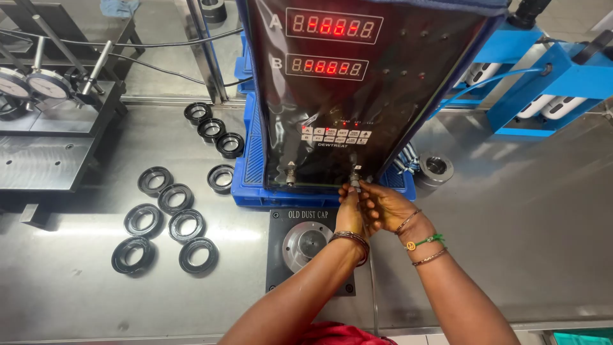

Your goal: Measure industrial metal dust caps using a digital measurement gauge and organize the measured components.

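1. Worktop: bright sheet steel, carrying everything listed; lying under and around both hands.
2. Black instrument cabinet: two red numeric displays and a keypad, standing in a blue tray directly ahead of the hands. Judged heavy and rigid; not a thing to be shifted by its fittings.
3. Dark base plate with a round steel fixture: sitting just below the left hand, partly hidden by the forearm.
4. Dial gauge stand: standing well apart, far to the left.
5. Black ring seals: lying loose in a scatter to the left of the hands, well apart. Likely light, with a pliable rubbery lip.
6. Steel bush: sitting to the right of the hands, near the tray corner.
7. Left hand and right hand: closing together, touching, fingers pinching the item below.
8. Small metal connector: projecting from the cabinet's lower front edge, immediately above the fingertips. Judged stiff, smooth, possibly slippery and easily bent; best taken at its body with fingertips, close to the panel.
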